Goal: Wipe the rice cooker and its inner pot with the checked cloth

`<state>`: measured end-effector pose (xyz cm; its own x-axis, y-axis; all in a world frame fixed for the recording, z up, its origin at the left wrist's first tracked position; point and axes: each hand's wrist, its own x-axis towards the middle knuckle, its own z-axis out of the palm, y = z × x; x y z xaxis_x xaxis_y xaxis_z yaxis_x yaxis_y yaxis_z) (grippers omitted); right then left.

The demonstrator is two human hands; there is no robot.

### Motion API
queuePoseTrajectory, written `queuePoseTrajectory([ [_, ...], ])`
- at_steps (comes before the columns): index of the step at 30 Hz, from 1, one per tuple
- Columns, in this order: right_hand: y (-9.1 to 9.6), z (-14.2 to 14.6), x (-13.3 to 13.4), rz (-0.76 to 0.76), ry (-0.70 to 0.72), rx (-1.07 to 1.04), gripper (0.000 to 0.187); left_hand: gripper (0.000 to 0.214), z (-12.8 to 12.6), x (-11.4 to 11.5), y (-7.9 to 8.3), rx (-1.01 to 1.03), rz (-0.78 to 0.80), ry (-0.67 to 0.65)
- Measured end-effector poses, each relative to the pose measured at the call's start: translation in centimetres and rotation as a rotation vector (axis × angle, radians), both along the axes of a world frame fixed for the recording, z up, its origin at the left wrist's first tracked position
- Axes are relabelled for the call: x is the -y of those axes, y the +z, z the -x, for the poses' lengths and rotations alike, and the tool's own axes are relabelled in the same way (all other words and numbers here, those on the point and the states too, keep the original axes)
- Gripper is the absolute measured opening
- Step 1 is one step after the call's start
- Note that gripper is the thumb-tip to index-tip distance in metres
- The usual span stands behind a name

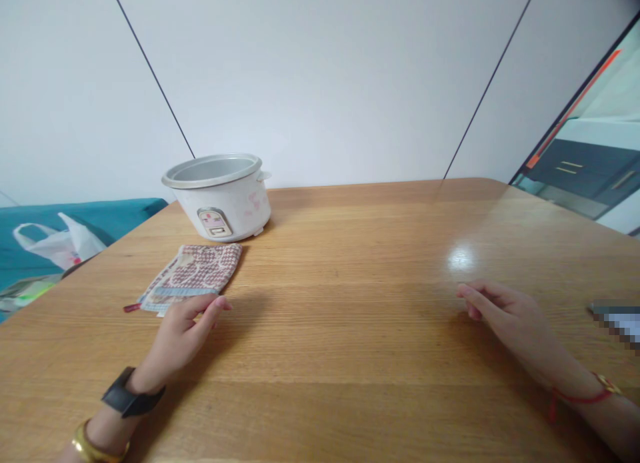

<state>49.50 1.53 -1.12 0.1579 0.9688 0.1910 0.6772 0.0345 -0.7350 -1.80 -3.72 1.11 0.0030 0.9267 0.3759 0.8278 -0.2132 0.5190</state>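
Note:
My left hand (pixel 186 328) is loosely closed above the wooden table, thumb against the curled fingers, and nothing shows in it. Just beyond its fingers lies a folded patterned cloth (pixel 200 268), brown and white with a pale blue band and a dark red tip at its left corner. Farther back stands a white rice cooker (pixel 235 210) without a lid, its grey rim uppermost and a small switch panel on its front. On the right side my right hand (pixel 510 316) is also curled shut, with no object visible in its fingers.
The wooden table (pixel 340 283) runs back to a pale panelled wall (pixel 340 83). At the right edge lies a dark-edged, pixelated flat object (pixel 620 322). Left of the table is a teal seat (pixel 125 213) with a white plastic bag (pixel 65 246) on it.

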Motion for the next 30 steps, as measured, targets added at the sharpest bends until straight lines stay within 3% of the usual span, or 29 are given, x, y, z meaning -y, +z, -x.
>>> queuePoseTrajectory([
  [11, 0.7, 0.4, 0.1, 0.022, -0.017, -0.011, 0.05, 0.049, 0.4, -0.1, -0.4, 0.028, 0.033, 0.022],
  [16, 0.0, -0.1, -0.1, 0.026, 0.008, 0.018, 0.051, 0.047, 0.0, 0.2, -0.5, 0.047, 0.026, 0.023],
  [19, -0.7, -0.3, -0.7, 0.012, 0.041, 0.086, 0.053, 0.048, 0.5, -0.1, -0.2, 0.145, 0.071, 0.052],
  [21, -0.6, 0.6, -1.6, 0.003, 0.133, 0.154, 0.052, 0.045, 1.7, -1.2, 0.8, 0.318, 0.09, 0.095],
  [25, 1.8, 7.2, -5.9, 0.008, 0.544, 0.275, 0.042, 0.032, 5.8, -6.9, 5.3, 0.772, -0.066, 0.318],
  [27, 3.7, 12.8, -9.3, -0.016, 0.765, 0.243, 0.042, 0.049, 8.1, -10.7, 7.8, 0.798, -0.082, 0.358],
  [29, 5.7, 19.3, -13.2, 0.023, 0.924, 0.102, 0.071, 0.067, 10.1, -14.5, 9.7, 0.833, 0.005, 0.446],
  [30, 6.6, 22.7, -15.1, 0.054, 0.935, 0.002, 0.083, 0.074, 11.0, -16.2, 10.4, 0.836, 0.024, 0.462],
])
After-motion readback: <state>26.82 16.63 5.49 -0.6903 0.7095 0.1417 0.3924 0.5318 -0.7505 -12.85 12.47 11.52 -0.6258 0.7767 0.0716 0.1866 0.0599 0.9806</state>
